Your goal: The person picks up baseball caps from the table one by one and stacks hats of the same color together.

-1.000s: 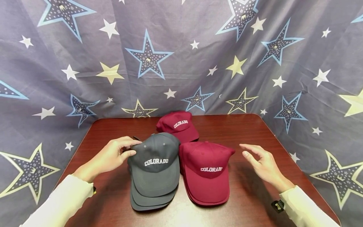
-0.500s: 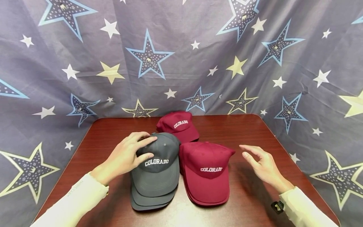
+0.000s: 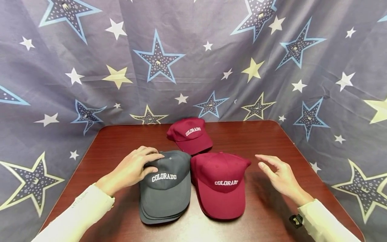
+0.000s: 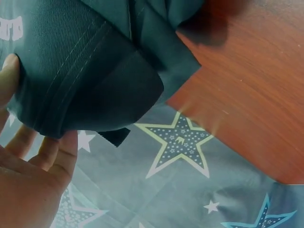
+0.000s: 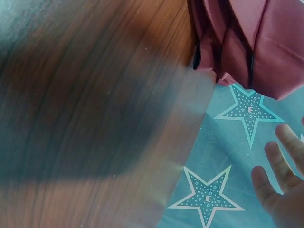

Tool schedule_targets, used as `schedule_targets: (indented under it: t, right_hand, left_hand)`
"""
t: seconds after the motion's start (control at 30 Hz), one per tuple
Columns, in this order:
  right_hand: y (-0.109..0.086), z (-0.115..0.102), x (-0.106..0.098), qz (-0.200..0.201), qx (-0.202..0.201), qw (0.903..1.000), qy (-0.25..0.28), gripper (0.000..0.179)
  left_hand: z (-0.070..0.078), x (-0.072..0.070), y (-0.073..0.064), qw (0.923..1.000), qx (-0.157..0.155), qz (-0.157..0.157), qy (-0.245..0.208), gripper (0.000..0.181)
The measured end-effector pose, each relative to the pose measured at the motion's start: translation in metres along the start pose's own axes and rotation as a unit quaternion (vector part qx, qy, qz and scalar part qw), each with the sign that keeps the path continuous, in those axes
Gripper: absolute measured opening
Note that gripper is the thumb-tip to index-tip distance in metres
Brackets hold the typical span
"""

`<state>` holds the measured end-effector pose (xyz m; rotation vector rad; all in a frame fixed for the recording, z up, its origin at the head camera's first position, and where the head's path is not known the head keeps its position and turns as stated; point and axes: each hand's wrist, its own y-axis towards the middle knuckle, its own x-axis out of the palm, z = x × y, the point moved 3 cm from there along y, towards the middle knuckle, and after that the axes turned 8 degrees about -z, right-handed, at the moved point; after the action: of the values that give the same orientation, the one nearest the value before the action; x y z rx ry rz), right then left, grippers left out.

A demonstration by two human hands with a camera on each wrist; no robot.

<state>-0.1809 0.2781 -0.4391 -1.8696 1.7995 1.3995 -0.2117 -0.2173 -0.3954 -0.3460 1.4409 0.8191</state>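
Note:
A stack of grey baseball caps [image 3: 164, 201], lettered COLORADO, lies left of centre on the table with brims toward me. My left hand [image 3: 134, 169] grips the top cap's crown. In the left wrist view, the thumb lies on the front of the grey cap [image 4: 80, 66] and the fingers [image 4: 45, 149] go behind its edge. Beside the grey stack sits a stack of maroon caps [image 3: 222, 203] with the same lettering. To its right hovers my right hand [image 3: 279, 176], apart from the caps, its fingers extended and holding nothing.
Another maroon cap [image 3: 195, 143] sits behind both stacks, near the back of the brown wooden table [image 3: 248, 136]. A star-patterned cloth [image 3: 187, 57] hangs behind the table and along its sides.
My left hand moved right onto the grey crown, its thumb and fingers now gripping it. The top grey cap shifted toward me, and the brims now sit closer together. My right hand stayed put.

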Motion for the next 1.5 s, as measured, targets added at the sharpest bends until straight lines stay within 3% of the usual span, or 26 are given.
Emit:
schedule_targets:
  t: [0.9, 1.5]
  right_hand:
    - [-0.003, 0.004, 0.006, -0.002, 0.010, 0.9999, 0.002, 0.035]
    - [0.001, 0.002, 0.005, 0.007, 0.004, 0.9999, 0.010, 0.036]
  left_hand:
    - [-0.004, 0.015, -0.008, 0.9999, -0.008, -0.011, 0.004, 0.047]
    - [-0.003, 0.004, -0.003, 0.9995, -0.027, -0.012, -0.009, 0.054]
